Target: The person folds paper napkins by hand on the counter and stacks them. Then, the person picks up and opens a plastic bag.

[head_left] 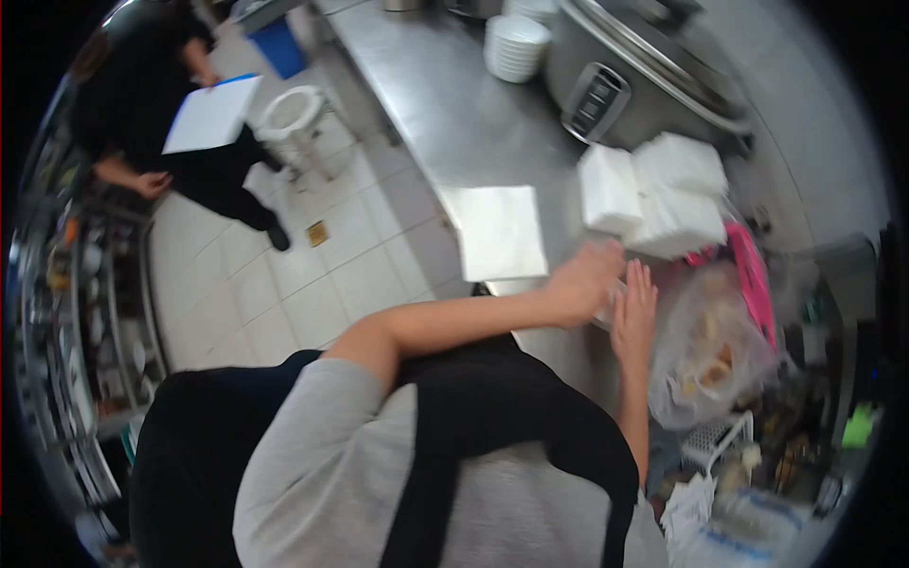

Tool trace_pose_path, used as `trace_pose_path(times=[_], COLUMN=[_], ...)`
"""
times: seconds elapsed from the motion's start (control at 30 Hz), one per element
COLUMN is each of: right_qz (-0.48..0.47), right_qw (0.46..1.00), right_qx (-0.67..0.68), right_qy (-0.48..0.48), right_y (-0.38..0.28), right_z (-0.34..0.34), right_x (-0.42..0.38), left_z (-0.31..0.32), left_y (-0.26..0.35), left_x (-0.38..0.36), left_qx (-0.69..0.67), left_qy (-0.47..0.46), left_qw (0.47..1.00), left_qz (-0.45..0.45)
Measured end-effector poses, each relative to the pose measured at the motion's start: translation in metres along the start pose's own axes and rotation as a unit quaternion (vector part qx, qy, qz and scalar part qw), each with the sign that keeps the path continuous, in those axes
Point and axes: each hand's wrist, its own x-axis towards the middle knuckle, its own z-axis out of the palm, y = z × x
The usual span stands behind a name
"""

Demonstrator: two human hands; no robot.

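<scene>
My left hand (585, 284) reaches across the steel counter, its fingers smeared by motion near the napkin stacks. Close beside it, my right hand (635, 308) has its fingers stretched out. A small pale thing shows between the two hands, too blurred to name. To the left of my hands, a flat white napkin (502, 233) lies at the counter edge. Just beyond my fingers stand several stacks of folded white napkins (653, 194). A clear plastic bag (705, 350) with brownish, bread-like pieces inside sits to the right of my right hand.
A large rice cooker (606, 90) and stacked white bowls (517, 47) stand farther along the steel counter (417, 66). A pink bag (750, 284) lies by the wall. At left, a co-worker (142, 95) holds a white board (214, 115) near a white bucket (294, 118).
</scene>
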Motion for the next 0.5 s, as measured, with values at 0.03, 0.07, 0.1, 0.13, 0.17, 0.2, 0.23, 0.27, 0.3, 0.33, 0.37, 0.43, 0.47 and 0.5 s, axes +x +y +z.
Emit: trace_pose_path(times=[0.03,0.07,0.1,0.13,0.17,0.2,0.23,0.27,0.3,0.33,0.37,0.43,0.47,0.5], right_qz=[-0.025,-0.026,-0.023,-0.041,-0.033,-0.021,-0.027,-0.018,-0.006,-0.002,-0.001,0.01,0.002,-0.006], right_qw=[0.997,0.994,0.991,0.991,0.991,0.99,0.99,0.993,0.996,0.996,0.996,0.996,0.997,0.998], right_qx=[-0.067,-0.088,-0.113,-0.102,-0.108,-0.116,-0.111,-0.092,-0.074,-0.074,-0.07,-0.079,-0.067,-0.055], right_qy=[-0.041,-0.055,-0.068,-0.071,-0.077,-0.083,-0.086,-0.072,-0.057,-0.058,-0.048,-0.034,-0.039,-0.043], right_y=[0.001,0.004,0.007,0.011,0.017,0.018,0.018,0.018,0.018,0.018,0.02,0.024,0.025,0.025], right_z=[0.006,0.013,0.018,0.025,0.032,0.037,0.041,0.044,0.046,0.048,0.051,0.053,0.054,0.051], right_x=[0.003,0.006,0.007,0.007,0.005,0.004,0.003,0.001,-0.001,-0.002,-0.002,-0.003,-0.003,-0.003], left_z=[0.005,0.01,0.022,0.031,0.032,0.031,0.03,0.029,0.026,0.023,0.022,0.02,0.023,0.03], left_y=[0.001,0.002,-0.004,-0.011,-0.012,-0.011,-0.012,-0.014,-0.013,-0.009,-0.008,-0.007,-0.008,-0.011], left_x=[0.0,-0.001,-0.004,-0.009,-0.013,-0.015,-0.018,-0.019,-0.018,-0.018,-0.019,-0.018,-0.017,-0.017], left_qx=[0.03,0.056,0.089,0.119,0.128,0.114,0.097,0.099,0.098,0.095,0.089,0.074,0.064,0.068], left_qy=[-0.009,-0.019,-0.003,0.011,0.013,0.017,0.021,0.02,0.006,-0.007,-0.009,-0.009,-0.008,0.018], left_qw=[1.0,0.998,0.996,0.993,0.992,0.993,0.995,0.995,0.995,0.995,0.996,0.997,0.998,0.997], left_qz=[-0.003,-0.005,0.005,0.018,0.007,0.005,0.007,0.003,-0.001,-0.002,0.002,-0.006,0.006,0.013])
